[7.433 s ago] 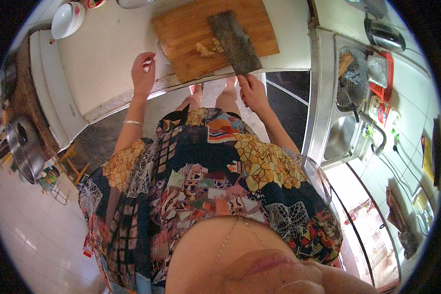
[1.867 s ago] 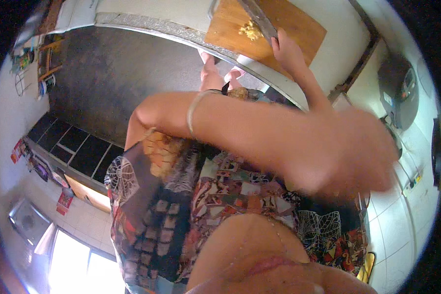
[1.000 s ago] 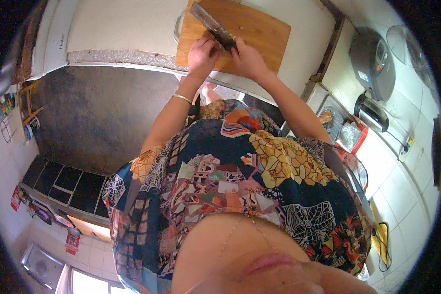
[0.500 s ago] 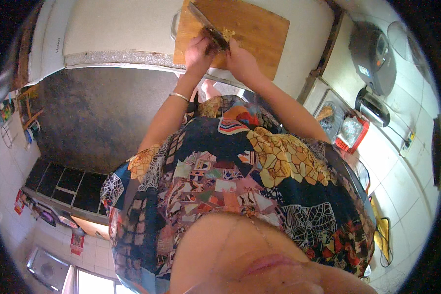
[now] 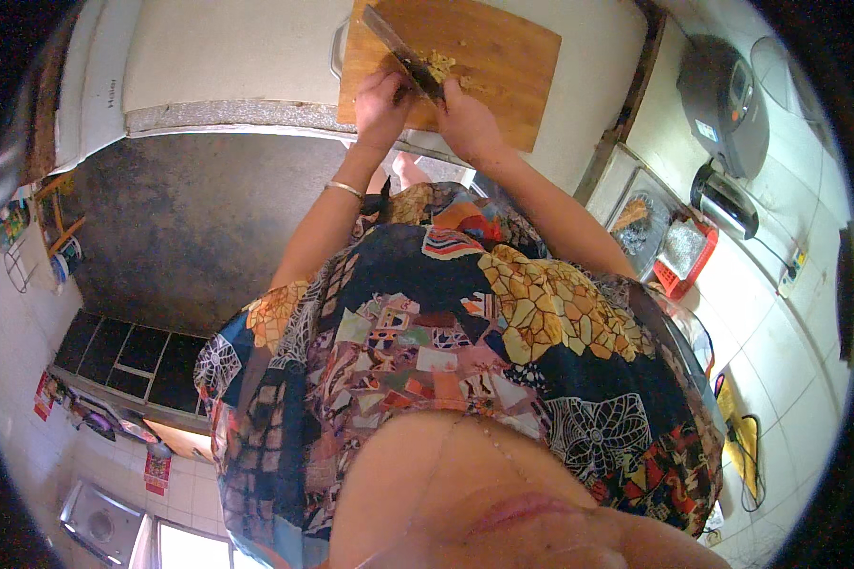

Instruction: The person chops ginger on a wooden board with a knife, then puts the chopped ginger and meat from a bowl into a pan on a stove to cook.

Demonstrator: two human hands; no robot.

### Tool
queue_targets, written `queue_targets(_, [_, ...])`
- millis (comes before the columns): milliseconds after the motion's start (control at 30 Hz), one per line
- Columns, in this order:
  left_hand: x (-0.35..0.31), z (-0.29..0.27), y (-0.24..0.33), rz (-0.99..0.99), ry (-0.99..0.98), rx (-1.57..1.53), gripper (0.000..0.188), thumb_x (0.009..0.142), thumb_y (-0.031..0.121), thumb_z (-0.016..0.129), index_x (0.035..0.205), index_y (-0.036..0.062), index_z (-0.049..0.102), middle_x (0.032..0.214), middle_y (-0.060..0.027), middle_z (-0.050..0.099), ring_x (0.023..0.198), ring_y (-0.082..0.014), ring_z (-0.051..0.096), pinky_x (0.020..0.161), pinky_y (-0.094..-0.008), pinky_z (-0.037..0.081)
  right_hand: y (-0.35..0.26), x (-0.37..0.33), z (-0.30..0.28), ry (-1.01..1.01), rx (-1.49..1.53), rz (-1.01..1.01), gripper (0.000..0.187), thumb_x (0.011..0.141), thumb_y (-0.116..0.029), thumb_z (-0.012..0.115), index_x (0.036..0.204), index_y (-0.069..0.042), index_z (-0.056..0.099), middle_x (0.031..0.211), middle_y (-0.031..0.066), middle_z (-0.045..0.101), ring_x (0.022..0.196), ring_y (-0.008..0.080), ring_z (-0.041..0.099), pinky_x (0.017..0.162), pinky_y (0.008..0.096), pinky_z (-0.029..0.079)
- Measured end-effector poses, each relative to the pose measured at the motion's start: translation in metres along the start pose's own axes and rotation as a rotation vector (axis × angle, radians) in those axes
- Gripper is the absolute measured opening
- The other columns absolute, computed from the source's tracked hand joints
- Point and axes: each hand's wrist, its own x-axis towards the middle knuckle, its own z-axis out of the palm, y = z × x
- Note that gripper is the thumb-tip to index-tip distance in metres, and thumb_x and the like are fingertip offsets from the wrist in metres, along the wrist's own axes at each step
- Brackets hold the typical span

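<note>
My right hand grips the cleaver; I can't tell whether my left hand holds anything; its fingertips belong tucked back.

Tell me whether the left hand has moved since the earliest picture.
Yes, rightward: the left hand was left of the cutting board; now it is over the board's near left corner.

Shows an electric kettle, a dark rice cooker just beyond the kettle, a metal sink left of the kettle and a red plastic basket on the kettle's near side.
</note>
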Motion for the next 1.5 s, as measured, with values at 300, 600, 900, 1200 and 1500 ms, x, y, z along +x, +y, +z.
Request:
queue_targets(300, [0.01,-0.006,-0.001,0.012,-0.083,0.065,0.012,0.063,0.005,0.065,0.075,0.0056,0.06,0.08,-0.0122,0.058,0.076,-0.0325,0.056,0.066,-0.0412,0.047,-0.004,0.012,-0.009,-0.023,-0.043,-0.057,0.022,0.086,-0.019,0.047,0.101,-0.003,0.043,0.076,0.0268,0.059,0.072,0.0449,0.057,0.064,0.0539,0.043])
queue_targets(600, [0.006,0.004,0.005,0.06,-0.093,-0.019,0.012,0.069,0.007,0.063,0.08,0.0044,0.058,0.081,-0.0126,0.057,0.076,-0.0321,0.055,0.067,-0.0406,0.046,0.027,0.021,-0.042,0.073,-0.034,-0.229,0.022,0.087,-0.022,0.046,0.102,-0.006,0.043,0.075,0.0246,0.059,0.071,0.0441,0.057,0.062,0.0532,0.043])
queue_targets(900, [0.0,-0.016,0.024,0.08,-0.212,0.304,0.043,0.066,0.024,0.071,0.104,0.0099,0.056,0.109,-0.0108,0.051,0.102,-0.0315,0.046,0.087,-0.0407,0.039,0.066,0.029,-0.023,0.053,-0.149,-0.222,0.018,0.089,-0.021,0.045,0.099,-0.007,0.042,0.074,0.0241,0.059,0.071,0.0436,0.057,0.062,0.0526,0.044])
queue_targets(1200, [-0.012,-0.063,0.003,-0.009,-0.033,0.445,0.057,0.063,0.019,0.075,0.113,0.0077,0.048,0.114,-0.0107,0.048,0.108,-0.03,0.043,0.094,-0.0414,0.034,0.057,0.034,-0.015,0.068,-0.076,-0.129,0.025,0.089,-0.025,0.046,0.106,-0.006,0.047,0.079,0.0239,0.061,0.074,0.0427,0.058,0.064,0.0512,0.045])
queue_targets(1500, [-0.049,-0.064,-0.042,-0.539,0.158,-0.029,0.042,0.069,0.01,0.075,0.102,-0.0019,0.052,0.09,-0.0103,0.061,0.076,-0.017,0.06,0.068,-0.0274,0.051,0.049,0.032,-0.06,0.015,-0.208,-0.144,0.023,0.088,-0.023,0.047,0.105,-0.008,0.048,0.081,0.0228,0.061,0.074,0.0412,0.059,0.065,0.0498,0.046])
